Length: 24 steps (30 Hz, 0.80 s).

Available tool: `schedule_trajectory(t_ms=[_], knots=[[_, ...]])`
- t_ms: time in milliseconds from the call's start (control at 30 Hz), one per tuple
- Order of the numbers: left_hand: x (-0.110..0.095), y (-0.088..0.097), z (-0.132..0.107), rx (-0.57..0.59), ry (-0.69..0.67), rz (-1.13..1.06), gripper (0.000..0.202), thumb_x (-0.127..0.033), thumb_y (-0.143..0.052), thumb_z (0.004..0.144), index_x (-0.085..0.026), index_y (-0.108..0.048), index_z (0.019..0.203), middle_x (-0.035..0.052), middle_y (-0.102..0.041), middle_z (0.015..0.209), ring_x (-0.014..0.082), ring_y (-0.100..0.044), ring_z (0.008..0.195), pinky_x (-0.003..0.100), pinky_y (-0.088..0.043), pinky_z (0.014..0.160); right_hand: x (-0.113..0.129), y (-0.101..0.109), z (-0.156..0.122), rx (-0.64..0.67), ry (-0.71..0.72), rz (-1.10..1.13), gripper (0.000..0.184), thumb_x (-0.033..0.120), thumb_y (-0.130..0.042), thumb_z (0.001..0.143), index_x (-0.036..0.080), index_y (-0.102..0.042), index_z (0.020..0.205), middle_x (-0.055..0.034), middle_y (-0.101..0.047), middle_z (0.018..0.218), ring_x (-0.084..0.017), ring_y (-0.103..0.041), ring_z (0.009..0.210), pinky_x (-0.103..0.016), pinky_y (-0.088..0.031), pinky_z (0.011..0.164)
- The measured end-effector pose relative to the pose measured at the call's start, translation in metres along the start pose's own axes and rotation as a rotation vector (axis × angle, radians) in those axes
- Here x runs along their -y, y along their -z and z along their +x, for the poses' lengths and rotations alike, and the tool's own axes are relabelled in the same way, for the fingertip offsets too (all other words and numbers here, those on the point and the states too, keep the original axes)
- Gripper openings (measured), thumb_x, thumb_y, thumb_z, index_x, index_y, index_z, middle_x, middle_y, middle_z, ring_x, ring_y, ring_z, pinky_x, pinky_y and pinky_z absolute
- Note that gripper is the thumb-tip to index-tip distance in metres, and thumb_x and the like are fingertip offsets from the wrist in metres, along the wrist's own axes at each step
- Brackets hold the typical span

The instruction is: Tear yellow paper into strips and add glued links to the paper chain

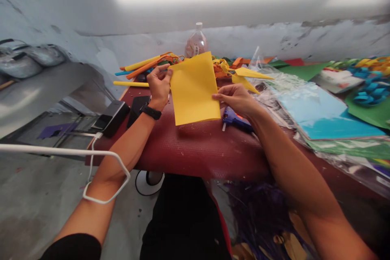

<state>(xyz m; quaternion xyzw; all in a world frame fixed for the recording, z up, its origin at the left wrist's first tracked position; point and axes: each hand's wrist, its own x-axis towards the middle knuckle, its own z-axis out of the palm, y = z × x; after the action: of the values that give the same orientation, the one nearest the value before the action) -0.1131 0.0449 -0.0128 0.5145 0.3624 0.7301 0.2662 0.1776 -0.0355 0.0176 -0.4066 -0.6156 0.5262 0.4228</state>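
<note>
Both my hands hold a yellow sheet of paper (194,89) above the dark red table (195,146). My left hand (159,83), with a black watch on its wrist, pinches the sheet's upper left edge. On the sheet's right edge, my right hand (236,98) grips with thumb and fingers closed. Just under my right hand lies a blue glue gun (233,118) on the table.
Rolled yellow and orange paper tubes (143,65) and a plastic bottle (197,42) lie at the back. Blue and green sheets in plastic wrap (323,118) fill the right side. A black phone and power bank (112,118) sit at left with a white cable (61,152).
</note>
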Motion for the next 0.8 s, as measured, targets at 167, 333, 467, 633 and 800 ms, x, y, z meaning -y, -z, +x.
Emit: schedule_trajectory(t_ms=[167,333,467,633,800], knots=[[0.007,0.006,0.006,-0.016,-0.009,-0.004,0.057,-0.071,-0.089,0.085,-0.021,-0.077,0.11,0.0069,-0.08,0.093,0.0235,-0.082,0.096,0.034,-0.068,0.084,0.004,-0.001,-0.002,-0.001,-0.041,0.001,0.034,0.046,-0.104,0.066,0.022,-0.081,0.073,-0.0044,-0.079,0.076,-0.013,-0.069,0.061,-0.028,-0.063,0.058],[0.015,0.012,0.013,-0.066,0.027,-0.03,0.056,-0.068,-0.095,0.079,-0.022,-0.077,0.106,0.0054,-0.08,0.093,0.0214,-0.081,0.092,0.032,-0.067,0.083,0.004,0.0,-0.002,0.019,-0.082,0.002,0.033,0.04,-0.106,0.062,0.021,-0.084,0.078,-0.0045,-0.08,0.079,-0.012,-0.07,0.062,-0.027,-0.064,0.058],[0.016,0.014,0.018,-0.082,0.025,-0.014,0.058,-0.069,-0.093,0.081,-0.022,-0.075,0.109,0.0043,-0.08,0.093,0.0206,-0.081,0.095,0.03,-0.066,0.084,0.003,0.001,-0.001,0.045,-0.107,0.003,0.035,0.035,-0.107,0.058,0.021,-0.084,0.08,-0.0033,-0.079,0.076,-0.012,-0.069,0.059,-0.027,-0.064,0.058],[-0.003,0.007,0.011,0.009,0.218,-0.058,0.052,-0.075,-0.081,0.09,-0.026,-0.07,0.106,0.0018,-0.079,0.084,0.0168,-0.079,0.079,0.026,-0.062,0.066,0.002,0.001,0.003,-0.074,-0.006,0.05,0.038,0.041,-0.105,0.061,0.022,-0.081,0.084,-0.006,-0.082,0.084,-0.018,-0.076,0.07,-0.034,-0.069,0.065],[-0.02,-0.004,-0.006,0.369,0.35,-0.117,0.046,-0.061,-0.089,0.089,-0.022,-0.071,0.105,0.0061,-0.08,0.088,0.0215,-0.082,0.086,0.034,-0.068,0.076,0.0,0.004,0.008,-0.177,0.069,0.097,0.042,0.045,-0.103,0.061,0.025,-0.077,0.086,-0.007,-0.082,0.091,-0.021,-0.078,0.079,-0.04,-0.071,0.076]])
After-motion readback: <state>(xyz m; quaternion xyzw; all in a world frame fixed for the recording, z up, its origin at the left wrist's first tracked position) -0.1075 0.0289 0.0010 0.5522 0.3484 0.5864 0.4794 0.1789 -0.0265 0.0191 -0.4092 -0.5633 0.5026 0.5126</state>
